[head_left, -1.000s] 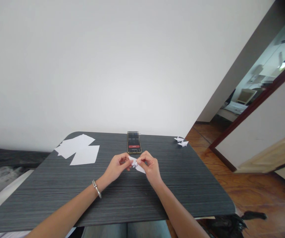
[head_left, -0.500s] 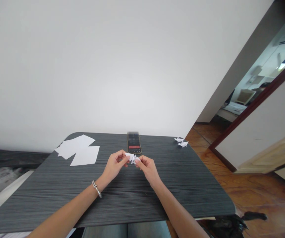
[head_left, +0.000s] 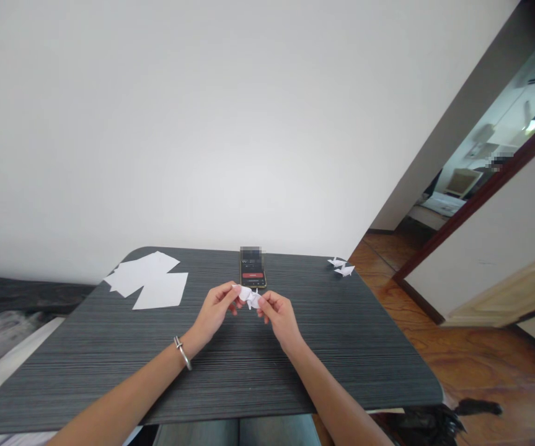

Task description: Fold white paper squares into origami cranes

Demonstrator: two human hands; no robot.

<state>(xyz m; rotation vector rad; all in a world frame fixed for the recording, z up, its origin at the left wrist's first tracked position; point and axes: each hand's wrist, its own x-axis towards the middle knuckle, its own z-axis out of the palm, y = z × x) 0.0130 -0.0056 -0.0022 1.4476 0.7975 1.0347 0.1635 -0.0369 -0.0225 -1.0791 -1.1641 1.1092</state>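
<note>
While the left hand [head_left: 216, 308] and right hand [head_left: 280, 319] pinch a small white folded-paper crane [head_left: 250, 297] from both sides over the dark striped tabletop [head_left: 351, 347], a black smartphone [head_left: 253, 267] lies just beyond, loose white paper sheets [head_left: 149, 282] sit left, two white paper cranes [head_left: 341, 267] near the far right edge.

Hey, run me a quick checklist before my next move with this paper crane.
Both hands on the paper crane: ok, left hand and right hand pinch it from either side.
Smartphone untouched: ok, it lies beyond the hands.
Spare white paper squares: ok, on the left of the dark table.
Two other paper cranes: ok, well apart, near the far right corner.
Folds sharp: cannot tell, too small and partly hidden by the hands.
</note>
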